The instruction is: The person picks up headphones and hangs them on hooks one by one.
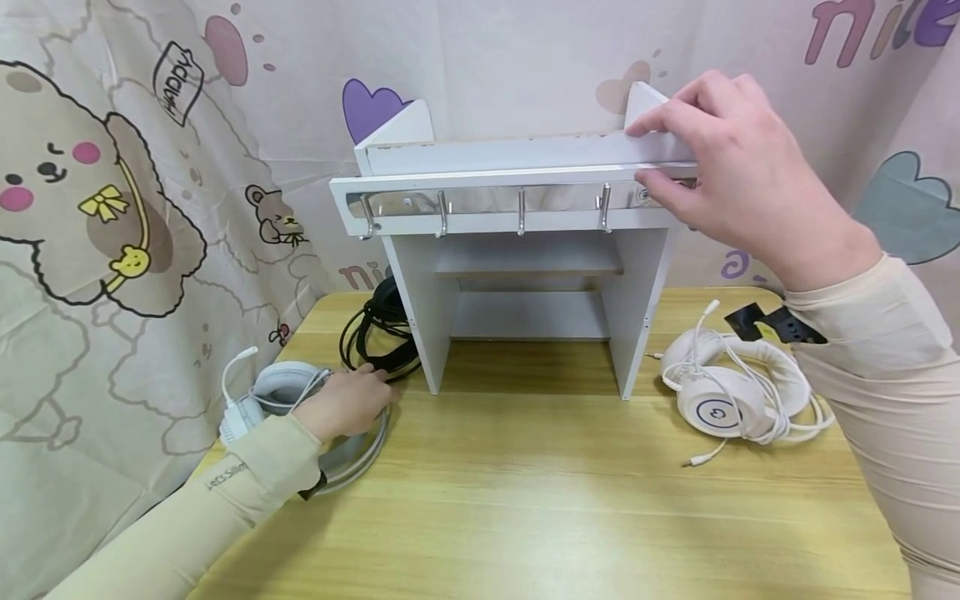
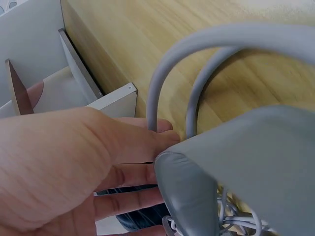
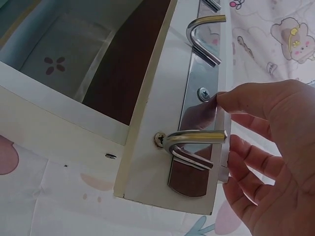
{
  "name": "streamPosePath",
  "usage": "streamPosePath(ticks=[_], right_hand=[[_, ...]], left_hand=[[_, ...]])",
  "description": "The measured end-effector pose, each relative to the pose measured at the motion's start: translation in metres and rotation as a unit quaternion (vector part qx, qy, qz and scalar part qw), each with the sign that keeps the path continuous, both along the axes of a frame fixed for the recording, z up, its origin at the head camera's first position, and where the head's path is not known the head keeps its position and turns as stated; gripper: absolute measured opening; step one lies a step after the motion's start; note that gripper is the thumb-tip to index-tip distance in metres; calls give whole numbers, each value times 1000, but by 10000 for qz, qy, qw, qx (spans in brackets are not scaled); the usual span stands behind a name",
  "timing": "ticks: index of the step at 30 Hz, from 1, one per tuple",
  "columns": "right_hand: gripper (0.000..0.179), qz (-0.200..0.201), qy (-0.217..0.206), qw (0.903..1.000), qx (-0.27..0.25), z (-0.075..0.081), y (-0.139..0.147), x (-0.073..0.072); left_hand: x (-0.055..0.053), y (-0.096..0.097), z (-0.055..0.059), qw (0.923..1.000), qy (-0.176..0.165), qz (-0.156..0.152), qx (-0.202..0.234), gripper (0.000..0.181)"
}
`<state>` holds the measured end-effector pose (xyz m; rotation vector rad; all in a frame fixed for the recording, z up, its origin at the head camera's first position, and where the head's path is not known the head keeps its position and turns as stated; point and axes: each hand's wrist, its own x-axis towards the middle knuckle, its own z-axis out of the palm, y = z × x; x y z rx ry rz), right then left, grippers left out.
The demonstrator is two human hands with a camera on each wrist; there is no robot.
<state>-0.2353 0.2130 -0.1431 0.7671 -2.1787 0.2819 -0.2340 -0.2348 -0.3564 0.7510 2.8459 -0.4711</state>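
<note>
A white shelf unit (image 1: 525, 154) stands on the table, with a row of metal hooks (image 1: 521, 212) along its front rail. My right hand (image 1: 738, 158) grips the right end of that rail, thumb at the front edge and fingers behind. On the left, my left hand (image 1: 345, 406) holds a grey-white headset (image 1: 281, 383) by its headband. Seen from the left wrist, thumb and fingers close around the grey tubes (image 2: 170, 64) of the band, beside its soft grey pad (image 2: 256, 142). The fingertips there are partly hidden.
Black headphones (image 1: 386, 304) with a coiled cable lie against the shelf's left side. To its right rests a white headset (image 1: 716, 404) with a tangled cord. A patterned curtain (image 1: 517, 67) hangs behind the wooden table (image 1: 525, 500).
</note>
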Motion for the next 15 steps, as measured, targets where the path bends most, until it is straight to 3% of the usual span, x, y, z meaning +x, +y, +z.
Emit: streamPosePath(ticks=[8,15], right_hand=[[38,-1,-17,10000,-8,0,1,0],[38,31,20,10000,17,0,1,0]], left_hand=[[2,4,-1,9999,5,-111,-11,31],[2,10,3,9994,-320,124,-8,25]])
